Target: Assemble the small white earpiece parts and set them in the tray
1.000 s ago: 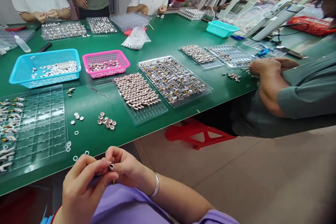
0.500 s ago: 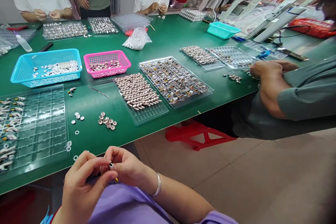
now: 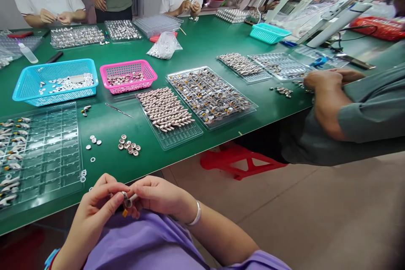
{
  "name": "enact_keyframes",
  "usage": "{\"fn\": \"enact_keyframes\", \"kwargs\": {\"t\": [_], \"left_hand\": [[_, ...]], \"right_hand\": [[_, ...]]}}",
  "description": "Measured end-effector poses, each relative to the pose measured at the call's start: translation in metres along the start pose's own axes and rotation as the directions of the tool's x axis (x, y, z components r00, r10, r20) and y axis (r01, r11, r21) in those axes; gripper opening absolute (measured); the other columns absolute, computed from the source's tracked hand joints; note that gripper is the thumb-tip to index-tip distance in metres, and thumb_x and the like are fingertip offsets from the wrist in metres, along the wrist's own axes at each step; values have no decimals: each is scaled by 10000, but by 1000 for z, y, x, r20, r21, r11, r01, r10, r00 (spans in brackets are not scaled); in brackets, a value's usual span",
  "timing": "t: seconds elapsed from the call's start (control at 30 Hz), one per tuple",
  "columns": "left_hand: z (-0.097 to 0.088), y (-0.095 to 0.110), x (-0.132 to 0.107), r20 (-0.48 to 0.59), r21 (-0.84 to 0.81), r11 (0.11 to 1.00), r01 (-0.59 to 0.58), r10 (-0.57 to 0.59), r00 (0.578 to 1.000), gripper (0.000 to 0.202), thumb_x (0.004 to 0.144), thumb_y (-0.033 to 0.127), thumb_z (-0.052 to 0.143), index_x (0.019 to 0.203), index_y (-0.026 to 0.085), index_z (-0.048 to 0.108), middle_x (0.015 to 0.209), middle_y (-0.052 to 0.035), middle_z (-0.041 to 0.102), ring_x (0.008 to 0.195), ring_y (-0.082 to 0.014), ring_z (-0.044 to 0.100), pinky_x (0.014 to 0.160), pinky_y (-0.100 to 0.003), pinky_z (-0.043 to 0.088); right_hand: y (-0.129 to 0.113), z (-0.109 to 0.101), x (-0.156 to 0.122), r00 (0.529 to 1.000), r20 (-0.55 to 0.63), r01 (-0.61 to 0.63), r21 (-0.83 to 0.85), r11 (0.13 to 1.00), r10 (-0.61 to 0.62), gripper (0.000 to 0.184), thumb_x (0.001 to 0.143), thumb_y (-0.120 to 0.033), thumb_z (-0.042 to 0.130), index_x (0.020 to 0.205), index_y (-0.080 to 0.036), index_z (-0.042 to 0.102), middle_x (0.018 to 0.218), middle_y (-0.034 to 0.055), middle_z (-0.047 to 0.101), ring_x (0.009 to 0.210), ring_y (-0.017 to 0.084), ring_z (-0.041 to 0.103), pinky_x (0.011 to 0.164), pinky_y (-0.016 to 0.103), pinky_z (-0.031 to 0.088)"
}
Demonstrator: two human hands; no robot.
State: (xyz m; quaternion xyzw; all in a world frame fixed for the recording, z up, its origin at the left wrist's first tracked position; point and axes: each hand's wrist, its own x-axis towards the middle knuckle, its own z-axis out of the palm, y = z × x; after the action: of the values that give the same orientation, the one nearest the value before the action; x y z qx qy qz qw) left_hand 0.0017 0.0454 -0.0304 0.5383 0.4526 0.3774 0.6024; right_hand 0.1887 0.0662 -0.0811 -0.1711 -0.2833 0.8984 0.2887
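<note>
My left hand (image 3: 95, 215) and my right hand (image 3: 158, 196) meet over my lap, just below the green table's near edge (image 3: 133, 179). Both are closed in a pinch on one small grey part (image 3: 127, 199) with an orange tip below it. A silver bangle (image 3: 195, 216) rings my right wrist. On the table just ahead lie several small metal rings (image 3: 129, 146) and a few white washers (image 3: 93, 140). A clear compartment tray (image 3: 47, 147), partly filled along its left side, sits to my left.
A blue basket (image 3: 55, 80) and a pink basket (image 3: 128, 76) hold small parts. Tweezers (image 3: 118, 110) lie by a tray of pinkish parts (image 3: 166, 112) and another filled tray (image 3: 210, 97). A co-worker's arms (image 3: 332, 93) rest at the right; other people work at the far side. A red stool (image 3: 237, 160) stands below.
My hands have turned the small part: its dark end no longer faces up and an orange tip now shows beneath my fingers. Both hands shifted slightly left.
</note>
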Motion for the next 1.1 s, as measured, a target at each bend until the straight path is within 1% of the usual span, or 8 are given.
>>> {"fn": "enact_keyframes", "kwargs": {"t": [0.2,0.3,0.4,0.5,0.67,0.77,0.9,1.1], "left_hand": [[-1,4,4,-11,64,997,-37,38,999,193,849,378,675,900,232,790,757,-23,526,669,-148,595,576,-253,530],[-3,3,5,-49,149,987,-67,75,996,185,835,382,688,885,238,793,731,-15,537,657,-137,579,563,-230,513],[-5,-3,4,-132,176,984,-5,29,991,232,832,388,691,1004,247,760,757,-1,570,638,-118,576,564,-214,499],[-6,-11,3,-208,45,990,132,-120,971,329,805,424,717,1063,220,704,752,13,604,567,-99,545,518,-209,479],[2,-14,3,-118,-228,928,295,-327,937,375,701,489,794,842,158,691,625,14,618,523,-94,519,466,-189,428],[8,-8,6,-96,-318,888,333,-380,920,382,658,486,826,756,152,671,553,32,582,489,-79,496,436,-167,379],[11,-2,8,-72,-335,856,393,-439,896,409,619,498,846,716,146,660,527,41,561,463,-64,462,423,-158,349],[8,-5,7,-47,-335,853,399,-439,897,394,623,493,845,721,155,670,524,43,536,468,-59,434,420,-148,318]], "right_hand": [[-2,2,0,996,44,-78,1,997,78,344,740,-399,807,884,-103,704,752,21,689,639,89,626,655,222,488],[-1,4,1,999,36,-37,-25,999,38,360,696,-361,844,913,-114,699,759,15,695,646,97,638,661,233,499],[2,6,3,998,-33,52,1,999,-52,377,672,-335,865,928,-124,687,752,11,699,647,103,649,643,231,509],[5,8,3,989,-89,120,56,991,-115,430,662,-325,878,972,-144,641,788,21,717,660,119,678,644,245,532],[9,8,3,976,-131,183,73,980,-173,469,624,-296,904,924,-157,572,794,15,726,697,133,704,667,252,558],[9,8,2,977,-125,179,44,983,-172,466,625,-291,904,907,-155,558,784,16,721,707,130,703,686,251,558],[4,9,-3,975,-122,184,-42,982,-188,412,652,-290,886,896,-145,587,802,5,705,722,107,690,724,235,541],[1,12,-6,962,-108,232,-156,960,-250,352,698,-314,854,884,-138,612,811,1,685,733,89,664,756,226,533]]}}
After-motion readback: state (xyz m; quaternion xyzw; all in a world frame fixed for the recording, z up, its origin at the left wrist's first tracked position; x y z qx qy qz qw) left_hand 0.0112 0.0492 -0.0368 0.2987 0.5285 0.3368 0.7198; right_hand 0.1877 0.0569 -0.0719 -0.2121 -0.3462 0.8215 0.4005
